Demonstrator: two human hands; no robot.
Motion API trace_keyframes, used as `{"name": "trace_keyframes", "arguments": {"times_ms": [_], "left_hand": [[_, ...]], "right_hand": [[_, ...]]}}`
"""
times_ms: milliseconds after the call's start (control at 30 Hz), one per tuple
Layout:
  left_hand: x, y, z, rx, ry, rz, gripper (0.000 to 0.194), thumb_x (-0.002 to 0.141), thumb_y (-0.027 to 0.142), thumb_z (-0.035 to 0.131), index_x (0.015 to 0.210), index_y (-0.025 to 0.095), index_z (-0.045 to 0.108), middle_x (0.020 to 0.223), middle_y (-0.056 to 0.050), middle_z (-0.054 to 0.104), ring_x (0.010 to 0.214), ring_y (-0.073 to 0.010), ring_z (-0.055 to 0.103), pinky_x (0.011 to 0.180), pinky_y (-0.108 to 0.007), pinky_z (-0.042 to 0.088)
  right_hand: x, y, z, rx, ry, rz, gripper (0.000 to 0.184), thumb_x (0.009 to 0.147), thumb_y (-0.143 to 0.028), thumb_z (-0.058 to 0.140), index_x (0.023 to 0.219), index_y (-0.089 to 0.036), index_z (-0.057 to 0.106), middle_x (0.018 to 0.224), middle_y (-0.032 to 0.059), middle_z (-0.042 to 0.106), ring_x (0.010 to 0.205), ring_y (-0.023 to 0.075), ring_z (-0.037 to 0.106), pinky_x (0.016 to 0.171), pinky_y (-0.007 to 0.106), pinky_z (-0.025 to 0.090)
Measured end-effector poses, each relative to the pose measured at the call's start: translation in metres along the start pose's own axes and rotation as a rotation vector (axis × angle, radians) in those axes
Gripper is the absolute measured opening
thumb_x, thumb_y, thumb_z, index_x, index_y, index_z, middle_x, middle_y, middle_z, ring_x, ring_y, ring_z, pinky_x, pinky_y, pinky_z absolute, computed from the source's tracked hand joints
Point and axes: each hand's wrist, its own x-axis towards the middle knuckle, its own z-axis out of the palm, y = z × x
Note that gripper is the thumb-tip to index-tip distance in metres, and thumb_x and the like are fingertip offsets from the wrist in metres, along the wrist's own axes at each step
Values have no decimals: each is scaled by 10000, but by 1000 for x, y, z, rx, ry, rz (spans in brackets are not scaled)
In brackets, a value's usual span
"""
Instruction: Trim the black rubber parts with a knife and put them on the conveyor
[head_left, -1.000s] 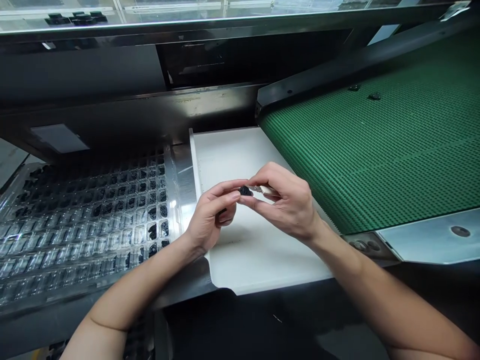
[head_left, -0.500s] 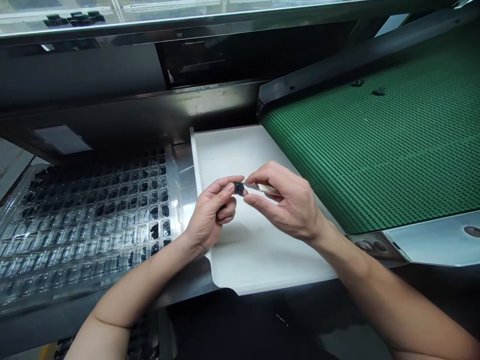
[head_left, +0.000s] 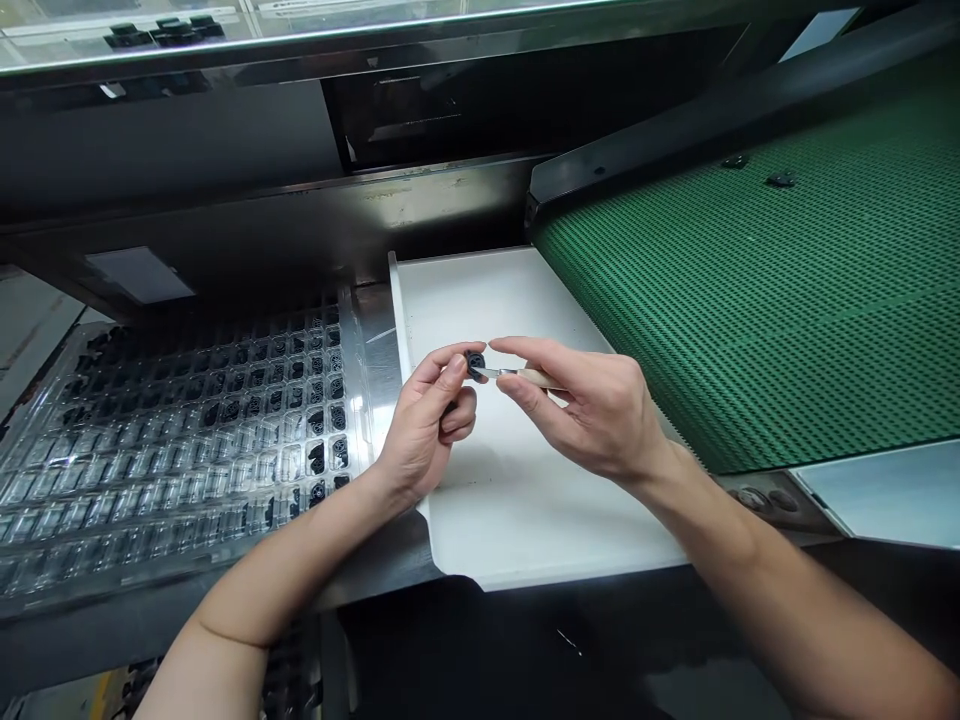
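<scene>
Between thumb and index finger, my left hand (head_left: 431, 420) pinches a small round black plastic part (head_left: 475, 364) with openings in its face. A knife (head_left: 529, 376) with a pale handle and a short metal blade lies in my right hand (head_left: 589, 400). Its blade tip meets the edge of the black part, while my right index finger stretches out above the blade. Both hands are above a white board (head_left: 487, 540).
To the left, clear plastic trays (head_left: 172, 440) hold many black parts in their pockets. A green textured conveyor belt (head_left: 787, 320) slopes off to the right, carrying two black pieces (head_left: 780, 180). A metal ledge (head_left: 435, 200) runs behind the board.
The knife blade has shifted across the front of the black part, and my right index finger has straightened. The black part has turned slightly in my left fingers. The view has moved a little.
</scene>
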Motion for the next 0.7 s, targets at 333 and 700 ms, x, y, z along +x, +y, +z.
{"name": "trace_keyframes", "arguments": {"times_ms": [333,700], "left_hand": [[1,1,-2,-44,-5,-35,283,964,404,868,1173,220,816,704,70,353,535,-47,236,478,-168,218],[3,1,-2,-68,-13,-55,294,950,403,880,1100,165,795,710,60,398,535,-43,232,472,-176,205]], "right_hand": [[-2,3,1,-19,-3,-24,295,1132,-288,716,1396,-158,729,1025,36,837,678,138,733,625,301,486],[0,1,-1,-42,-16,-24,326,1139,-288,695,1449,-195,731,1089,49,846,648,133,707,617,298,510]]}}
